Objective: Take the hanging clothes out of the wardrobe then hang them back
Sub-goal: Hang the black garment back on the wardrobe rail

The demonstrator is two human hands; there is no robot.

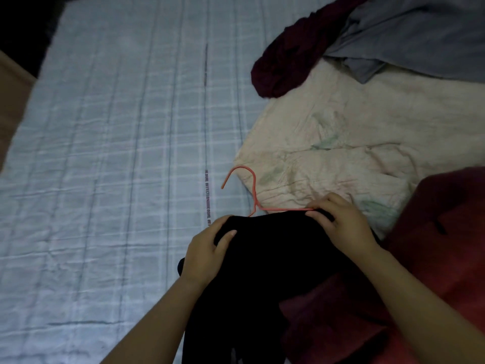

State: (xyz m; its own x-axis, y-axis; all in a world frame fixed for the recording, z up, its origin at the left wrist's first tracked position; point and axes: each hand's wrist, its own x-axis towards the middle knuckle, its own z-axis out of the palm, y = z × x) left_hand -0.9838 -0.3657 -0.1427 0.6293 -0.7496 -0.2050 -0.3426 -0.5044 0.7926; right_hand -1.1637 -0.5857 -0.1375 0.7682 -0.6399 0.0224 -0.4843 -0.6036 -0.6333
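Below, the plaid bedsheet (105,153) carries a black garment (262,258) at six o'clock. Its left hand (207,250) grips the garment's edge; the right hand (343,224) pinches fabric against the pink hanger (253,190), whose hook points toward twelve.

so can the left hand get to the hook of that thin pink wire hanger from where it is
Probably yes. The hook of the thin pink wire hanger lies bare on the pale blue checked bedsheet, just ahead of the left hand, though that hand would have to release the black garment.
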